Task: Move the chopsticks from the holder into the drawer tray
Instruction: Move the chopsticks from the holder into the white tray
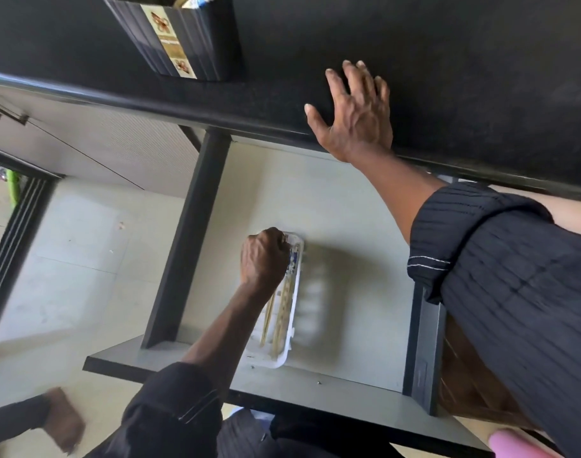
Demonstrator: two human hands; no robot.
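Note:
A white plastic tray [290, 328] lies in the open drawer [348, 226] below the black counter. Light wooden chopsticks [282, 312] lie lengthwise inside it. My left hand [264, 257] is curled at the tray's far end, gripping the tops of the chopsticks there. My right hand [355, 110] rests flat, fingers spread, on the black countertop [464, 77] above the drawer. The dark ribbed holder [180, 38] stands on the counter at the upper left, with a few items showing at its top.
The drawer's dark side walls [190, 233] frame the pale bottom. A pale tiled floor [67, 259] lies to the left, with a foot [64, 418] at the lower left. A pink object [517, 444] shows at the lower right.

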